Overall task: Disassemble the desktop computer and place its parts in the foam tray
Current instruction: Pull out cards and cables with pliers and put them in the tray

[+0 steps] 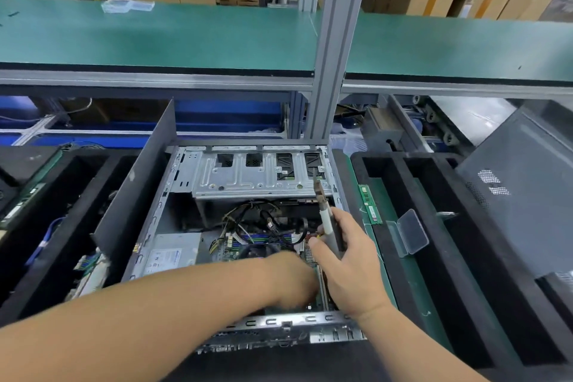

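An open desktop computer case (173,195) lies on its side in front of me, showing a silver drive cage (248,177), black cables (266,220), the power supply (173,253) and the motherboard. My right hand (350,267) grips a grey-handled screwdriver (328,226) with its tip pointing up and away. My left hand (294,279) reaches down into the case near the motherboard; it is blurred and its fingers are hidden. A black foam tray (393,195) stands to the right, with a green memory stick (370,203) and a small clear plastic box (410,231) beside it.
The dark side panel (139,183) leans upright against the case's left edge. Another foam tray (93,201) with parts and blue cables lies at the left. A dark metal cover (521,189) rests at the right. A green shelf (155,37) and an aluminium post (335,40) stand behind.
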